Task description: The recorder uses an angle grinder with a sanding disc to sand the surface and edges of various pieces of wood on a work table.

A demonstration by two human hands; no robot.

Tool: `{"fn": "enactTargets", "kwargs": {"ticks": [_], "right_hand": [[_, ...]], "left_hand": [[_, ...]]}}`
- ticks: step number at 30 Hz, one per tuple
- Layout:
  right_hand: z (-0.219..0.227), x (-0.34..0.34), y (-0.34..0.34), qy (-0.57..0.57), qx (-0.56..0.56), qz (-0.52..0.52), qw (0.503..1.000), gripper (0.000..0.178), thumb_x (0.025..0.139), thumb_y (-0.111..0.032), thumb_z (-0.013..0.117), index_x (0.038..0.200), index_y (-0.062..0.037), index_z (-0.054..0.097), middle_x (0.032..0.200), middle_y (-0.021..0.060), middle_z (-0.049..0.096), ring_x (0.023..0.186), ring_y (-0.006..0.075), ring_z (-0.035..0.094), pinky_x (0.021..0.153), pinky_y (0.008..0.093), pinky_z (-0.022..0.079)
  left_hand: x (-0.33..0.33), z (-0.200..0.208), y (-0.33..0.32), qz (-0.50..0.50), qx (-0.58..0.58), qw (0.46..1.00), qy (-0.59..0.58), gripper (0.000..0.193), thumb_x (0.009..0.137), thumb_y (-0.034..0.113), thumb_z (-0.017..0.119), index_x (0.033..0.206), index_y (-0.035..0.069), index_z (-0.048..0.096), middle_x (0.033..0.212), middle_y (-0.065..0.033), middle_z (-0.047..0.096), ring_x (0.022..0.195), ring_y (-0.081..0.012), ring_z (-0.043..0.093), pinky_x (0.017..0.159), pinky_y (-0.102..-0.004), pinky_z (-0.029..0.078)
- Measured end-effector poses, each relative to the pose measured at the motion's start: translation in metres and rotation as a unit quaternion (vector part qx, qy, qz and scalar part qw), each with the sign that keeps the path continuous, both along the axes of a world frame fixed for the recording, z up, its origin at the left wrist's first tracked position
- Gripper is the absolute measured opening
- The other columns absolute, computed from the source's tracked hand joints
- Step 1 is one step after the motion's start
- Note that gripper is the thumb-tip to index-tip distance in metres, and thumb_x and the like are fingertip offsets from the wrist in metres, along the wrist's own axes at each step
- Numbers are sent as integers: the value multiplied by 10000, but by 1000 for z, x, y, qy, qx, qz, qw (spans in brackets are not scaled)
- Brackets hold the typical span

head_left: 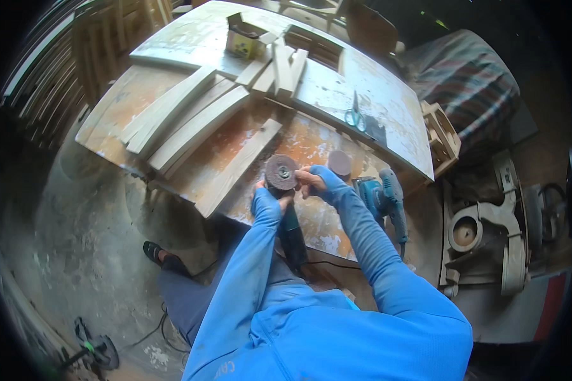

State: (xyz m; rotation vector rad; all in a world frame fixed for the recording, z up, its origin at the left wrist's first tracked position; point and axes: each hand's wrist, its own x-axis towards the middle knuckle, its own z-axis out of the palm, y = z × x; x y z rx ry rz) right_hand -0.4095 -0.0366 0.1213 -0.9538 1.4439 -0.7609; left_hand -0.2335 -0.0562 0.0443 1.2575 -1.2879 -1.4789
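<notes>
My left hand (271, 194) is closed around the head of an angle grinder (291, 236), whose dark teal body points down toward my waist. A round brownish sanding disc (274, 166) sits on the grinder, facing up, with a metal nut at its centre. My right hand (311, 180) has its fingers bent against the disc's right edge, close to the nut. Just beyond that hand, a second round sanding disc (339, 162) lies on the worn table (311, 223). A straight wooden board (241, 166) lies to the left of the grinder.
A teal power sander (385, 198) stands right of my right arm. Curved wooden pieces (197, 130) are piled at the table's left. On the raised white panel (394, 124) are scissors (356, 117) and an open carton (241, 43). A cast machine part (483, 222) stands at the right.
</notes>
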Motion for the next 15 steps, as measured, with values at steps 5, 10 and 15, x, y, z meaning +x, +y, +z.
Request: {"fn": "enactTargets", "kwargs": {"ticks": [5, 10, 15], "right_hand": [[-26, 0, -35, -26, -48, -122, 991, 430, 993, -436, 612, 857, -30, 662, 640, 27, 602, 513, 109, 563, 516, 261, 480], [-9, -14, -23, 4, 0, 23, 1000, 431, 978, -453, 624, 845, -45, 652, 683, 27, 622, 606, 111, 594, 579, 260, 490], [-19, -30, -8, -17, -31, 42, 998, 364, 996, -353, 615, 942, 0, 682, 767, 59, 665, 635, 120, 606, 627, 263, 514]], "left_hand": [[-6, -35, -5, -19, 2, 999, 27, 765, 649, 171, 930, 1214, -25, 452, 1080, -171, 678, 952, -247, 681, 878, -388, 560], [-1, -46, -2, -10, -46, 998, -51, 787, 632, 164, 944, 1222, -17, 455, 1106, -146, 658, 981, -226, 653, 903, -378, 546], [-6, -49, -3, -19, -45, 997, -53, 779, 643, 147, 936, 1222, -15, 441, 1128, -143, 636, 988, -217, 645, 909, -365, 540]]}}
